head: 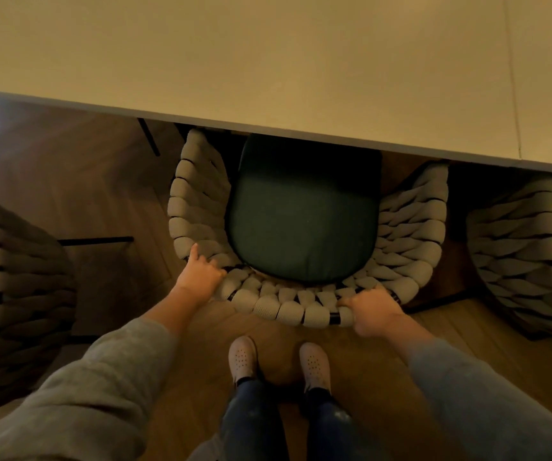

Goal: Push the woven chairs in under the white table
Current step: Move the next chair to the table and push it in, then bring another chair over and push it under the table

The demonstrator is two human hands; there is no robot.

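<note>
A woven chair [411, 227] with a pale rope back and a dark green seat cushion [301, 234] stands directly before me, its front tucked under the white table [268, 61]. My left hand [199, 276] grips the left part of the curved back rim, with one finger stretched out along the weave. My right hand [372, 311] grips the rim on the right, fingers curled over the top. A second woven chair [18, 281] stands at the left, out from the table. A third woven chair [521, 247] at the right sits partly under the table edge.
My two feet in pale shoes [279, 364] stand on the wooden floor [85, 168] just behind the middle chair. Thin black legs [150, 138] show under the table at the left. The table top fills the upper half of the view.
</note>
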